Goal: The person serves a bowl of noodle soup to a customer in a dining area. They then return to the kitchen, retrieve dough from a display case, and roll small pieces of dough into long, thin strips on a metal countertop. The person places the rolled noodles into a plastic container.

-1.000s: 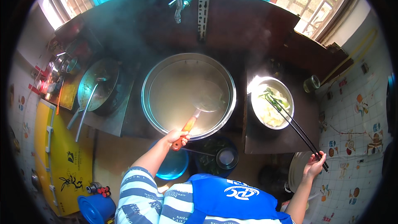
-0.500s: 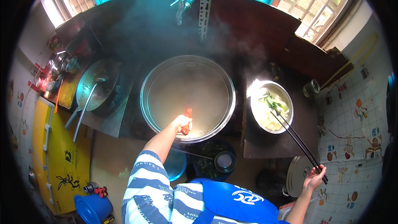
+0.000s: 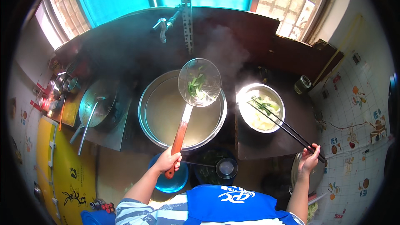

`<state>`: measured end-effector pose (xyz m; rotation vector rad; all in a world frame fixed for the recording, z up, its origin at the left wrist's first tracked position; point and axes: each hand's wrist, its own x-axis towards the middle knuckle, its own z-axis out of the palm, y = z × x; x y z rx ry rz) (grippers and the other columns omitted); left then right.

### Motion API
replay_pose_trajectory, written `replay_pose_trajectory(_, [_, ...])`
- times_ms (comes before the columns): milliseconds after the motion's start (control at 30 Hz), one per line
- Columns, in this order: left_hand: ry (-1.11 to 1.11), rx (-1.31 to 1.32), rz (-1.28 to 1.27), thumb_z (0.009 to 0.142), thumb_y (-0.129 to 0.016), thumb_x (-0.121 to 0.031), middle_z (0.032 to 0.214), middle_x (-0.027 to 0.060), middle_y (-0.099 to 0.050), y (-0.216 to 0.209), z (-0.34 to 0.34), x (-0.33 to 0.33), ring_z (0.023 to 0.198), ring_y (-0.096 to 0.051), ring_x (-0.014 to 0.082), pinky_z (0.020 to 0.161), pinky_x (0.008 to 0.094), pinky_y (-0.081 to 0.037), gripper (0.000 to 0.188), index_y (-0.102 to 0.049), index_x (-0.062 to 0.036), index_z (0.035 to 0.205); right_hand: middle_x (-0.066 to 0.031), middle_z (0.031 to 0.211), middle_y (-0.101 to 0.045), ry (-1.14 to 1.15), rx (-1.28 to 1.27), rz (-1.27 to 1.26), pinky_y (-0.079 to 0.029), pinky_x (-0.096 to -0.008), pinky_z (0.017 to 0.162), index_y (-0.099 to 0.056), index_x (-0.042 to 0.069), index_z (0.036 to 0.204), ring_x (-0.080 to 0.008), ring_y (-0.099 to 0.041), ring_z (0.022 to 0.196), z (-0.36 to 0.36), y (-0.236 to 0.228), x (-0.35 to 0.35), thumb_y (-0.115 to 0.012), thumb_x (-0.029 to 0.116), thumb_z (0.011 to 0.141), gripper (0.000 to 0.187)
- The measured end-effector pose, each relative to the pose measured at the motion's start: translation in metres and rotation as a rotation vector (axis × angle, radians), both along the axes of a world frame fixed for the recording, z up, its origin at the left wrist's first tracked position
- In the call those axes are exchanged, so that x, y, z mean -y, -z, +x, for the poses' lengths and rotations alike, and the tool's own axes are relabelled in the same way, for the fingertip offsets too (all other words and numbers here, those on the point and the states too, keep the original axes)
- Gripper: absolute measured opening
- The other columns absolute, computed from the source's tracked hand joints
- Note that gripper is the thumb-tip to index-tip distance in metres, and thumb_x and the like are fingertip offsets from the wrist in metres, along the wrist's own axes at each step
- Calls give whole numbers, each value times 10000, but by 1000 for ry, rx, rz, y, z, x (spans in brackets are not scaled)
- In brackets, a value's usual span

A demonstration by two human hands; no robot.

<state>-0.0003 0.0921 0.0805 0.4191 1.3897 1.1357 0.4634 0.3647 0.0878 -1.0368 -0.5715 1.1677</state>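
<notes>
My left hand (image 3: 168, 161) is closed round the reddish wooden handle of a wire mesh strainer (image 3: 180, 134). Its round basket is raised over the far right part of a big metal pot (image 3: 142, 130) of cloudy, steaming liquid. A few green leafy pieces (image 3: 196, 86) lie in the mesh. On the right, my right hand (image 3: 308, 160) grips long black chopsticks (image 3: 294, 135) near their back ends. Their tips reach over a metal bowl (image 3: 283, 110) and touch or hang just above the greens and pale, slippery-looking pieces (image 3: 266, 107) in it.
A wok (image 3: 89, 116) with a metal ladle (image 3: 88, 127) stands to the left. Behind the pot is a tap (image 3: 163, 29), and a glass jar (image 3: 302, 84) sits at the right rear. Below the pot are a blue basin (image 3: 177, 179) and a small long-handled pan (image 3: 226, 168).
The strainer has come up out of the pot's liquid with greens in it, and my left hand has drawn back toward me. My right hand still holds the chopsticks at the bowl.
</notes>
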Motion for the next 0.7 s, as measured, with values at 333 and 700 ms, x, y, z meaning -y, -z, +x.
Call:
replay_pose_trajectory(333, [323, -1021, 136, 874, -551, -69, 909, 205, -620, -25, 61, -43, 739, -628, 342, 674, 403, -519, 498, -360, -28, 1332, -24, 824, -579, 174, -55, 94, -486, -209, 583, -575, 94, 988, -114, -588, 658, 64, 2, -8, -503, 402, 958, 317])
replay_pose_trajectory(700, [343, -1386, 386, 834, -564, -54, 1119, 297, -567, -12, 84, -62, 976, -570, 462, 857, 466, -486, 552, -363, 18, 1343, -26, 790, -588, 144, 0, 56, -500, -209, 570, -557, 94, 988, -120, -608, 648, 67, 27, 2, -467, 388, 977, 308])
